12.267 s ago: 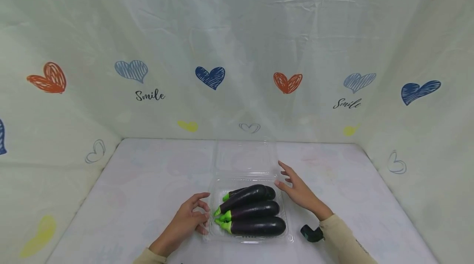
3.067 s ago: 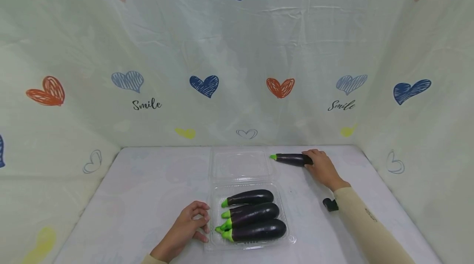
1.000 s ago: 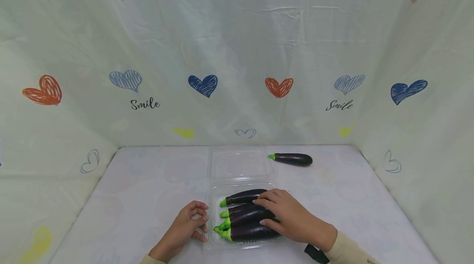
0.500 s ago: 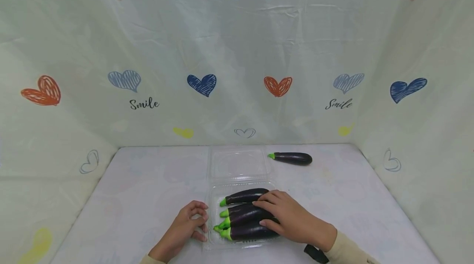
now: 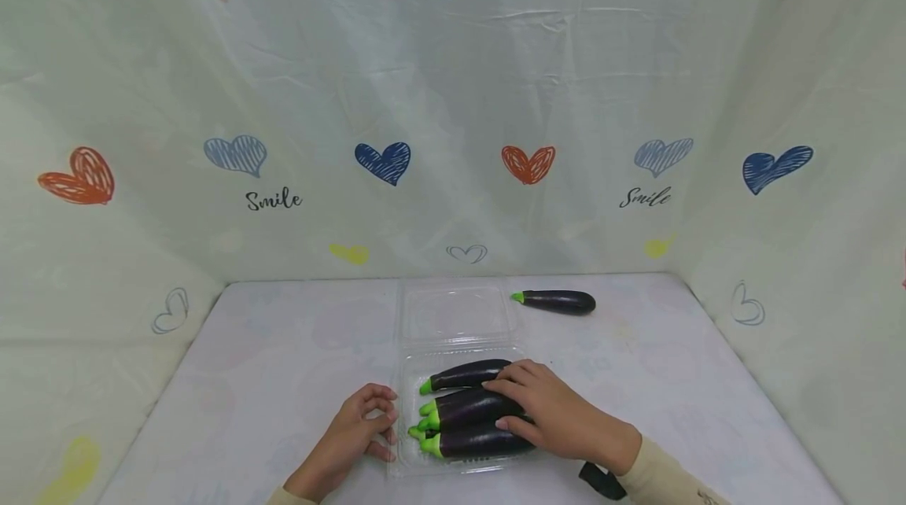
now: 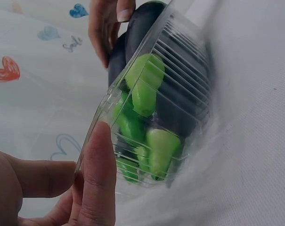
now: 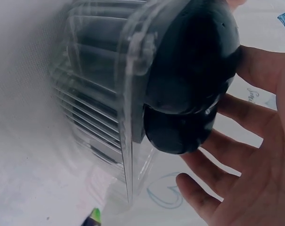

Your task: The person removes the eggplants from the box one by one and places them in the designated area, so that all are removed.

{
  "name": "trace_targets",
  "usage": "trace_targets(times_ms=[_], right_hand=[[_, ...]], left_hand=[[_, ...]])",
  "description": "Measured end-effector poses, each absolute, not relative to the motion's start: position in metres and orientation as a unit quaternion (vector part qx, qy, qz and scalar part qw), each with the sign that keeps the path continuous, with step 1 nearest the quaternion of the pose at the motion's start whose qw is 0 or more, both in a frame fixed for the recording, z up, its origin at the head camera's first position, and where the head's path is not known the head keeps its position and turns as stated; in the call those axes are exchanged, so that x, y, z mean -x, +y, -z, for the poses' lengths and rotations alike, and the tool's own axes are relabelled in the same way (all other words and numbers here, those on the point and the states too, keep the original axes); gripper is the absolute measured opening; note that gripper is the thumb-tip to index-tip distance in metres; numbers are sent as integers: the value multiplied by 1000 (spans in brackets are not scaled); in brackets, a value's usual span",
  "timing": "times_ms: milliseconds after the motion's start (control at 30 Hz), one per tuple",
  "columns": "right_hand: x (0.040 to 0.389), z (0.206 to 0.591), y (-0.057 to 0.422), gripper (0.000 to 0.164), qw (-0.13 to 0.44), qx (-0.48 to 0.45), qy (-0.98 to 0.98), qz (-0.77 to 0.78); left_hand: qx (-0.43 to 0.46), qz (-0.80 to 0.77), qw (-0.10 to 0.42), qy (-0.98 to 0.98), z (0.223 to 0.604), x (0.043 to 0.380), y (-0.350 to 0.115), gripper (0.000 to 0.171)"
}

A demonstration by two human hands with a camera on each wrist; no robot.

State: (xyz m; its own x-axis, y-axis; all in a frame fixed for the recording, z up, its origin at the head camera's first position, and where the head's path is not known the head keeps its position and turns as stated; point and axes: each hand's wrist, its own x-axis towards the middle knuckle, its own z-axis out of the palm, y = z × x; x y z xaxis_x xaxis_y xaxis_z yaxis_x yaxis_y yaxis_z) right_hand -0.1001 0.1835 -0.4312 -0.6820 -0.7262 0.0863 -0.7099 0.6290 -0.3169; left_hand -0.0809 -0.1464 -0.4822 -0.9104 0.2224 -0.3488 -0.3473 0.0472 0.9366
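Eggplants (image 5: 473, 411) lay in the box (image 5: 463, 347) in the head view, another eggplant (image 5: 557, 301) on the worktop (image 5: 297, 363) beside the lid (image 5: 456, 312). In the left wrist view your left hand (image 6: 48, 181) pinched the rim (image 6: 108, 101); in the right, your right hand (image 7: 264, 174) gripped eggplants.

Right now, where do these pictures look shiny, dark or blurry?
Head view: faint glints on the clear lid; left wrist: pale streaks along the ribbed container; right wrist: eggplants nearly black with small highlights, the container's upper edge blurred.
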Motion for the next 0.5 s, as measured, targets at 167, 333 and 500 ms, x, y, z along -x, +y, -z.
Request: trace_targets(times_ms=[167,333,500], right_hand=[[101,432,183,46,17,396,902,174],[102,431,181,47,10,398,899,185],[102,432,180,41,-6,404,894,193]], left_hand=[[48,-685,210,695,484,82,-147,32],[47,-685,211,696,484,82,-147,32],[51,-683,211,697,484,82,-145,32]])
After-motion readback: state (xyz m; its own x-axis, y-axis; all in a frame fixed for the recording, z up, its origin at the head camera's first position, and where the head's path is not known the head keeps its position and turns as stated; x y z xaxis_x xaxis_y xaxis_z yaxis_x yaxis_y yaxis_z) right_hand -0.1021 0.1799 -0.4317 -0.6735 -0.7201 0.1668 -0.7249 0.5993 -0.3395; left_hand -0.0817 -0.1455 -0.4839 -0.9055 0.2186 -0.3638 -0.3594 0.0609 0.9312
